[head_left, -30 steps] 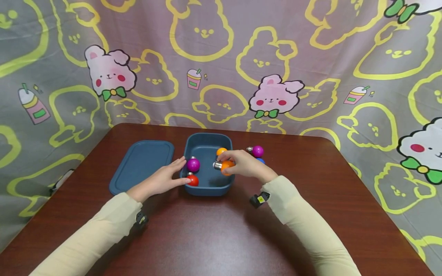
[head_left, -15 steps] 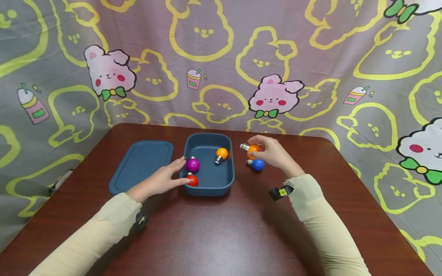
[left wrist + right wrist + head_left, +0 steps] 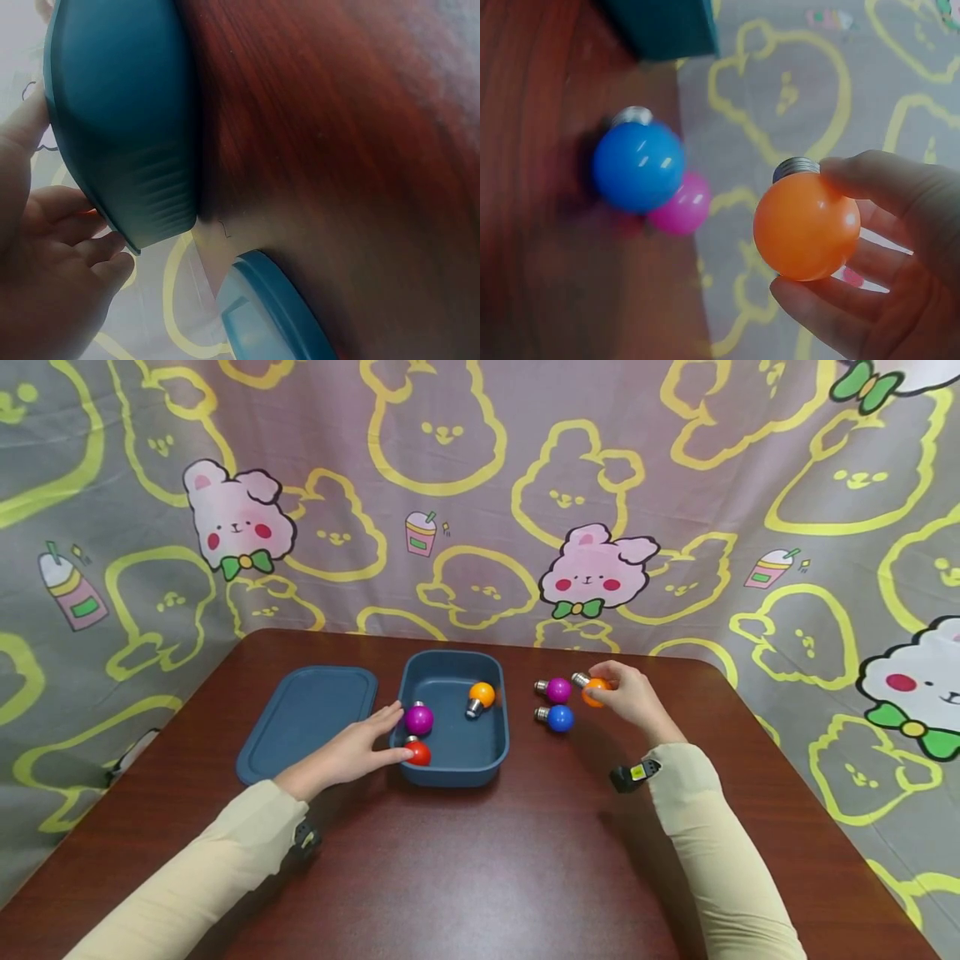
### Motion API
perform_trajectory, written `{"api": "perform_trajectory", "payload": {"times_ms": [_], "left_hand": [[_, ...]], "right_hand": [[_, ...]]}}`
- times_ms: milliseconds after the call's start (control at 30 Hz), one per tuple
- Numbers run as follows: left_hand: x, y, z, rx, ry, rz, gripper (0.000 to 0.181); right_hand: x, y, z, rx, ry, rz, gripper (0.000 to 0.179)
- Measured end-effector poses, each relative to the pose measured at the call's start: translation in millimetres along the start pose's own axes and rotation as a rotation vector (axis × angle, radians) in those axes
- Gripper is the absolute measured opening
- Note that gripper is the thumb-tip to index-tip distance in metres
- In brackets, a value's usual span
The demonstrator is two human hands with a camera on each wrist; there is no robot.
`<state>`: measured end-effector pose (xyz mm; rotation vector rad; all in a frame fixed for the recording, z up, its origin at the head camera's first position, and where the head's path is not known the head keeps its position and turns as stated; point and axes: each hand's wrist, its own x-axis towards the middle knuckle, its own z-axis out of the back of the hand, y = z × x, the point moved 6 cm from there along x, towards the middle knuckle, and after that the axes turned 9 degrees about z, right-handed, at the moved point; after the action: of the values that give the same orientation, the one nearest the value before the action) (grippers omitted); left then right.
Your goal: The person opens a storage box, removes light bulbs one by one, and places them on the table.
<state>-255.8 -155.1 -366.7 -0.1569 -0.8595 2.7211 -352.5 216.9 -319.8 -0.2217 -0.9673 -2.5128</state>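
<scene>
An orange light bulb (image 3: pixel 806 227) with a metal screw base is pinched between the thumb and fingers of my right hand (image 3: pixel 633 697), just right of two other bulbs. Those are a purple bulb (image 3: pixel 558 690) and, nearer me, a blue bulb (image 3: pixel 560 718), both lying on the table. My left hand (image 3: pixel 356 750) rests with extended fingers on the left rim of a blue box (image 3: pixel 468 776). Inside the box lie a purple bulb (image 3: pixel 419 720), a red bulb (image 3: pixel 418 753) by my left thumb, and an orange bulb (image 3: pixel 482 696) at the right.
A flat blue lid (image 3: pixel 311 718) lies on the brown table (image 3: pixel 465 860) left of the box. Behind the table hangs a patterned curtain (image 3: pixel 465 510) with cartoon animals.
My right hand has moved from over the box to the right, carrying the orange bulb past the purple and blue bulbs. The left hand has stayed on the box rim.
</scene>
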Motion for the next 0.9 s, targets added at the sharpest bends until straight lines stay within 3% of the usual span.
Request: {"api": "perform_trajectory", "payload": {"times_ms": [533,900], "left_hand": [[0.2,-0.6,-0.1,0.004,0.002,0.005,0.081],[-0.3,-1.3,1.1,0.007,0.003,-0.002,0.080]], "right_hand": [[-0.3,-56,-12,-0.023,-0.062,-0.122,0.033],[16.3,-72,-26,-0.129,-0.088,-0.138,0.034]]}}
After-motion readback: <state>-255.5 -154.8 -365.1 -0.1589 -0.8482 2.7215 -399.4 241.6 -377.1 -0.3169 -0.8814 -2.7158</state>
